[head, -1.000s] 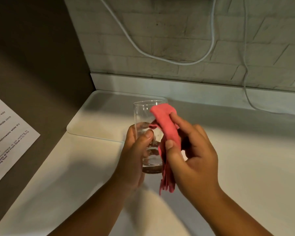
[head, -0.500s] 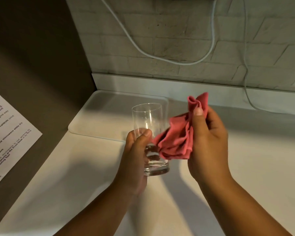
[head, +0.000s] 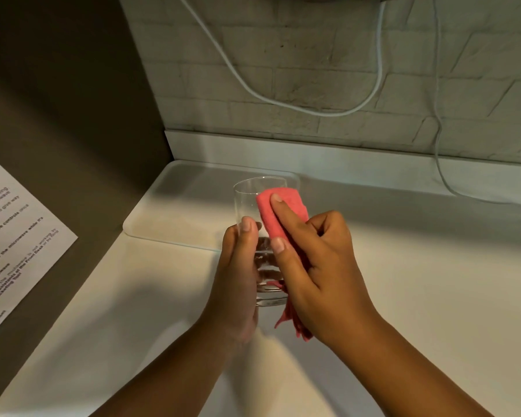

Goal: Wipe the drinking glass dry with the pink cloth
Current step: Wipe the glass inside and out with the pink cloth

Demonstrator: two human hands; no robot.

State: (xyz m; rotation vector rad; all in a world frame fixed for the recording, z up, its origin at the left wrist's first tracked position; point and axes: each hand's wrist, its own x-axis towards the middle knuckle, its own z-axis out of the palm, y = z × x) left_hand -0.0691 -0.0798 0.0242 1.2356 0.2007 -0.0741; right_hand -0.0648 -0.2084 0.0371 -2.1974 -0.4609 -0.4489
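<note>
A clear drinking glass (head: 247, 203) is held upright above the white counter, near the middle of the view. My left hand (head: 238, 275) wraps around its lower half from the left. My right hand (head: 316, 266) presses the pink cloth (head: 275, 218) flat against the right side of the glass, up near the rim, with the index finger and thumb on the cloth. A tail of the cloth hangs below my right palm. The lower right side of the glass is hidden behind my right hand.
A white tray (head: 175, 218) lies on the counter (head: 433, 281) behind the glass, against the back ledge. White cables (head: 307, 108) hang along the tiled wall. A brown panel with a printed paper notice (head: 9, 236) closes off the left side.
My right hand had pulled the bunched cloth away to the right of the glass; it has now come back and laid the cloth flat against the glass's upper right side. My left hand kept its hold.
</note>
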